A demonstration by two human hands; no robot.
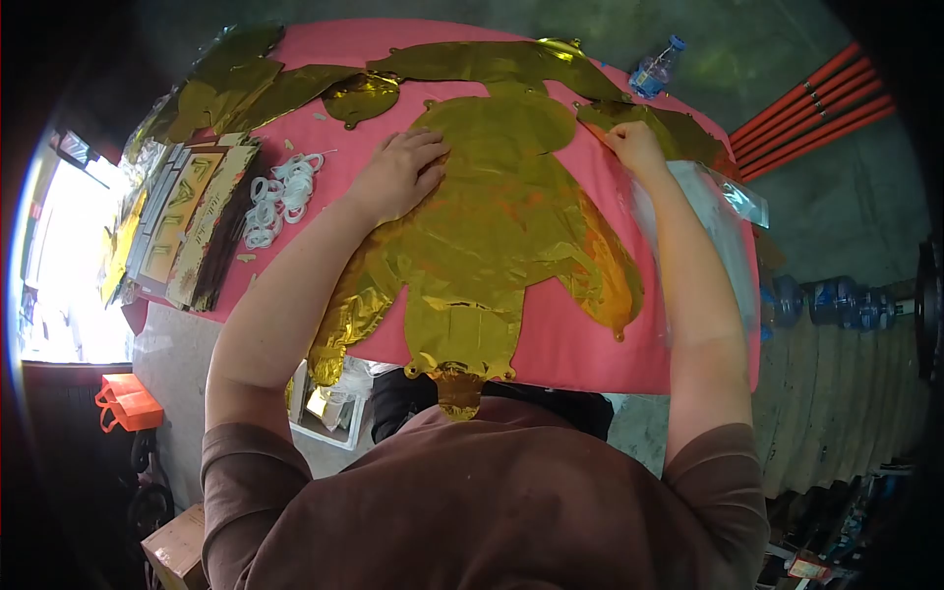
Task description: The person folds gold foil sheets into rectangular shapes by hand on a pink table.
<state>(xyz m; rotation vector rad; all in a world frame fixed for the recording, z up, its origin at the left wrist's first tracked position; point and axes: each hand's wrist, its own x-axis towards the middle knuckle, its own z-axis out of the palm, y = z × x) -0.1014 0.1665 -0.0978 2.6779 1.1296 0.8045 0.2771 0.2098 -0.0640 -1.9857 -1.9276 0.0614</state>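
A large flat gold foil balloon (pixel 492 211), uninflated, stretches down the middle of the pink cloth (pixel 551 349), its lower tip hanging over the near edge. My left hand (pixel 401 177) rests on its upper left side, fingers laid out over the foil. To the upper right, my right hand (pixel 634 147) has thumb and fingers pinched together at the orange-tinted edge of a gold foil piece (pixel 678 128). More flat gold foil balloons (pixel 462 61) run across the far side and the left.
White ribbon coils (pixel 285 192) and stacked printed packages (pixel 202 221) lie at the left. Clear plastic sleeves (pixel 713 221) are under my right forearm. A water bottle (pixel 657 69) stands at the far right edge. Red poles (pixel 806 108) and large water jugs (pixel 836 303) are beyond the table.
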